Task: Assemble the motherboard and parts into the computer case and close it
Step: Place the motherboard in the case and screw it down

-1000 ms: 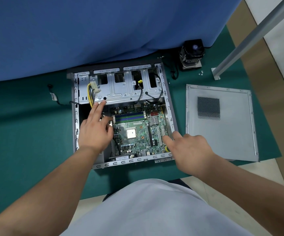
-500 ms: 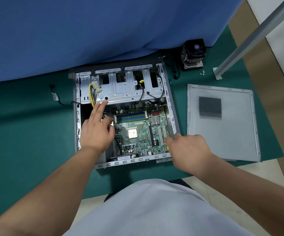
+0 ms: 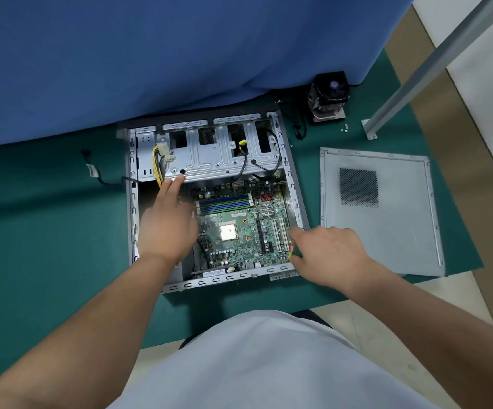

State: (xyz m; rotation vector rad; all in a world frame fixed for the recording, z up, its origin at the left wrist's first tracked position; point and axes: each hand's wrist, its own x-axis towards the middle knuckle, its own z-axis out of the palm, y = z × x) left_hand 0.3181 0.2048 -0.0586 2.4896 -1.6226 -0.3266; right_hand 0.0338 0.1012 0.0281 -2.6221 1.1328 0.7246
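The open grey computer case (image 3: 230,283) lies flat on the green mat. Inside it lies the green motherboard (image 3: 239,231), with its bare CPU socket and blue memory slots showing. My left hand (image 3: 165,225) rests on the board's left edge, its fingers stretched out toward the drive cage (image 3: 209,160) and the yellow power cables (image 3: 161,156). At the board's right edge, just inside the case wall, my right hand (image 3: 330,252) curls its fingers round the board. The detached side panel (image 3: 387,231) lies flat to the right of the case.
A CPU cooler with fan (image 3: 327,95) stands behind the case at the right, with a few small screws (image 3: 344,128) beside it. A loose black cable (image 3: 94,172) lies left of the case. A blue cloth (image 3: 150,54) hangs behind, and a metal post (image 3: 434,63) slants at the right.
My right hand has moved a little left and lower, from the case's right wall onto the motherboard's right edge. My left hand has stayed put.
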